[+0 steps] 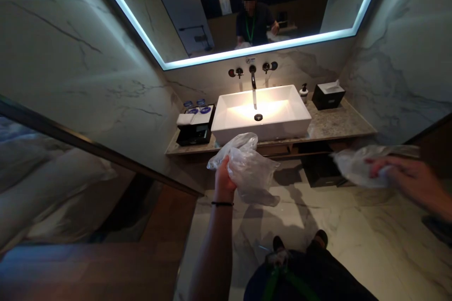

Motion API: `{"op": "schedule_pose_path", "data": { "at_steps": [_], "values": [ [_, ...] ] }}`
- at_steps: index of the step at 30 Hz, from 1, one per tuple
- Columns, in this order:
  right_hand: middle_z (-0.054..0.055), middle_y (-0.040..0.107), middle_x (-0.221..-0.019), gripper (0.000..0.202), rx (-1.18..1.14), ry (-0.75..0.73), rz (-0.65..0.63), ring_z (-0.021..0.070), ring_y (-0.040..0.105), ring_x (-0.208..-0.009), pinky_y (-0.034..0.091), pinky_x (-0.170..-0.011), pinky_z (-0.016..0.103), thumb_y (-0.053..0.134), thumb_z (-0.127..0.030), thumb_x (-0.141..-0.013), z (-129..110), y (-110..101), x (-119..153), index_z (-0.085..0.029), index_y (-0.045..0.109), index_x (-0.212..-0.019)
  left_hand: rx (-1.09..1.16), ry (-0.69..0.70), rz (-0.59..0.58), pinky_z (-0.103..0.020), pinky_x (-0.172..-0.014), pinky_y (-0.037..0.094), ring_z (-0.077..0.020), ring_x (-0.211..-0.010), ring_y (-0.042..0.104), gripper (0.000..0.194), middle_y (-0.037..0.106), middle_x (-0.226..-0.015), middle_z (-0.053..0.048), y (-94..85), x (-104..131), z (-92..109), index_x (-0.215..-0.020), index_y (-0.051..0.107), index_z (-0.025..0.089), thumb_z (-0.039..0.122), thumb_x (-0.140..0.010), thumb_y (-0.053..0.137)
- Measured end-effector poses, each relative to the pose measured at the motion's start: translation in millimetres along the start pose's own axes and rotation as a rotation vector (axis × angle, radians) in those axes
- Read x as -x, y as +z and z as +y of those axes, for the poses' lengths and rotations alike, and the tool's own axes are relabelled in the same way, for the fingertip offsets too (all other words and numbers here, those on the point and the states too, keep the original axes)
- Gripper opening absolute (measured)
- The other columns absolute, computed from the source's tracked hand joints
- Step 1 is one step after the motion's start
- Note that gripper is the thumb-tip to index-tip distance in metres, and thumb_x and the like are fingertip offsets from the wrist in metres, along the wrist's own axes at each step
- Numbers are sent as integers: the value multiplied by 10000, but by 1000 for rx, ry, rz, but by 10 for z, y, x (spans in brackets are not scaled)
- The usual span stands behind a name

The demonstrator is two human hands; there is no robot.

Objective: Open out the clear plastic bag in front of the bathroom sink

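Crumpled clear plastic bag (250,169) bunched in your left hand (223,175), fist closed to contain it; your right hand (406,179) pinches a second clear bag (353,165), sink (261,113) ahead.

Clear, colourless bag (252,169) in the left hand (225,176); second clear bag (353,165) at the right hand (406,176). White basin (261,113) on a grey speckled table (335,124). Black tissue box (327,95), black tray (194,134). White marble walls (88,70) and floor (353,235), grey-veined. Mirror (282,9) edged in blue-white light. Black wristband (222,204).
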State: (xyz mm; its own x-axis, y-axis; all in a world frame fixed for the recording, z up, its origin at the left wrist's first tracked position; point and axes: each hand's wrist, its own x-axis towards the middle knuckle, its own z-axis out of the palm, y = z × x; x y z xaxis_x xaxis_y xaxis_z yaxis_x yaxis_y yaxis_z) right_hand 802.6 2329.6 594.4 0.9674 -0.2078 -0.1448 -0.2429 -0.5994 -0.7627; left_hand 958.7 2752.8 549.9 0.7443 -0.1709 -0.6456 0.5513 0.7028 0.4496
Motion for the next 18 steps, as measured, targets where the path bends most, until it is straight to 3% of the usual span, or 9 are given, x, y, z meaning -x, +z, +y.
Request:
{"op": "schedule_pose_path", "data": {
  "at_steps": [3, 5, 7, 8, 10, 12, 15, 16, 18],
  "values": [
    [56, 527, -786, 549, -292, 156, -305, 217, 509, -637, 401, -620, 379, 429, -691, -783, 40, 629, -59, -186, 553, -960, -48, 21, -112, -409, -918, 519, -262, -976, 661, 379, 706, -914, -145, 86, 1, 67, -1110, 609, 56, 330, -949, 402],
    [43, 569, -992, 510, -315, 144, -442, 210, 532, -869, 391, -791, 343, 463, -611, -845, 49, 969, -31, -196, 538, -1131, -75, 34, -175, -408, -931, 512, -262, -981, 660, 388, 708, -926, -147, 122, 22, 92, -1121, 615, 56, 337, -940, 417],
    [46, 586, -1003, 500, -353, 125, -456, 212, 509, -969, 353, -861, 314, 511, -621, -832, 11, 1223, 2, -163, 611, -1007, -80, 46, -209, -409, -948, 503, -263, -992, 657, 389, 710, -929, -145, 152, 57, 93, -1108, 628, 59, 341, -935, 424],
    [53, 585, -873, 534, -366, 144, -407, 204, 512, -872, 356, -797, 309, 516, -656, -810, -21, 1322, 2, -136, 624, -858, -76, 52, -216, -408, -956, 499, -264, -1000, 655, 388, 712, -928, -143, 167, 79, 84, -1097, 636, 61, 343, -934, 425],
    [43, 499, -638, 587, -379, 201, -288, 167, 449, -659, 322, -655, 307, 525, -698, -770, -89, 1471, -54, -126, 556, -637, -64, 62, -222, -403, -971, 491, -266, -1018, 649, 382, 714, -927, -136, 199, 129, 49, -1074, 653, 69, 345, -930, 431],
    [53, 559, -709, 517, -427, 212, -246, 169, 490, -703, 355, -691, 303, 598, -631, -735, -152, 1572, -165, -114, 598, -725, -48, 67, -223, -397, -989, 480, -267, -1046, 639, 370, 717, -924, -128, 232, 180, 0, -1057, 667, 79, 337, -926, 436],
    [80, 564, -1213, 722, -601, 141, -357, 194, 515, -1096, 403, -910, 281, 713, -483, -665, -267, 1676, -324, -130, 516, -1263, -26, 85, -229, -394, -1015, 461, -267, -1089, 621, 368, 718, -939, -119, 279, 226, -84, -1069, 674, 92, 333, -926, 435],
    [86, 546, -1248, 796, -654, 119, -425, 190, 525, -1092, 431, -888, 281, 729, -469, -649, -318, 1702, -354, -138, 466, -1324, -22, 101, -227, -392, -1017, 461, -264, -1091, 620, 370, 718, -946, -116, 288, 225, -109, -1081, 672, 96, 335, -926, 435],
    [101, 624, -1063, 643, -712, 84, -533, 166, 581, -833, 459, -692, 258, 703, -490, -673, -429, 1731, -373, -98, 584, -1169, -14, 146, -210, -385, -1000, 474, -257, -1065, 632, 369, 718, -953, -109, 278, 195, -140, -1103, 665, 104, 339, -924, 443]
  ]
}}
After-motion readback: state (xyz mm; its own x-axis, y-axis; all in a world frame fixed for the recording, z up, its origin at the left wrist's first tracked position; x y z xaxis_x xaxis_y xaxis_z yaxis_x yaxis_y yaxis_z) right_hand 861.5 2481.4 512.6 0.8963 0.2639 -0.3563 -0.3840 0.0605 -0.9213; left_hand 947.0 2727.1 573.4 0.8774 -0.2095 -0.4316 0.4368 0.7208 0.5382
